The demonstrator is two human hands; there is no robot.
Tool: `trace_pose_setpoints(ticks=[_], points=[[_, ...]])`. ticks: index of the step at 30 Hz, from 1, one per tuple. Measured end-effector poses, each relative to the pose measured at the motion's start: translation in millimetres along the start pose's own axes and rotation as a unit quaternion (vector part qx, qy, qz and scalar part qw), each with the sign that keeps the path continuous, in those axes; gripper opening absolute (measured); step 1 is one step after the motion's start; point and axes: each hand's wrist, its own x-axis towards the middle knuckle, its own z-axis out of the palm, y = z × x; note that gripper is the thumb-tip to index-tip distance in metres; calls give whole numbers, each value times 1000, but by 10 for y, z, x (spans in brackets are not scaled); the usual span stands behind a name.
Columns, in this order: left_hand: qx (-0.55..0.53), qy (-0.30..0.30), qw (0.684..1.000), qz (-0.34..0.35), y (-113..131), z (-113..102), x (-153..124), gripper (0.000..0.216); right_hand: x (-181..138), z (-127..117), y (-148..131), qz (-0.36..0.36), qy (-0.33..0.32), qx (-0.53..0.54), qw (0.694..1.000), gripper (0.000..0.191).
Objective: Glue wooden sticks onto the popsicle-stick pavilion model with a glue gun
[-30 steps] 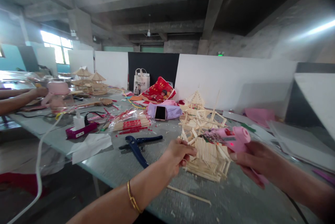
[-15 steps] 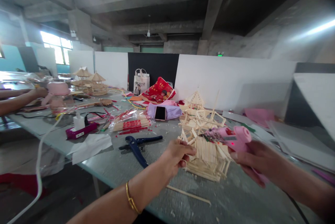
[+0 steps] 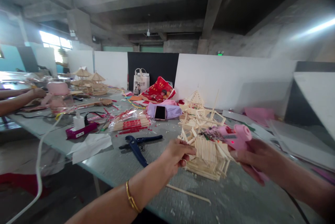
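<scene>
Wooden-stick model house (image 3: 206,156): on the grey surface (image 3: 235,196), between the hands. Left hand (image 3: 178,156): at the model's near edge, apparently gripping it, though contact is hard to confirm from this angle. Right hand (image 3: 251,157): closed around a pink hot glue gun (image 3: 238,137), its front end over the model. Hands: apart. Nearby: blue-handled pliers (image 3: 136,152); one loose stick (image 3: 188,194).
</scene>
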Motion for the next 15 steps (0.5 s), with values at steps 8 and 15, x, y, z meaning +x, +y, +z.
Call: trace_pose_setpoints(ticks=[8, 15], points=[[-7, 8, 1000, 4, -3, -3, 1, 20, -19, -7, 25, 2, -2, -4, 1000, 46], [-4, 6, 1000, 7, -10, -8, 3, 24, -12, -2, 23, -1, -4, 27, 1000, 41]])
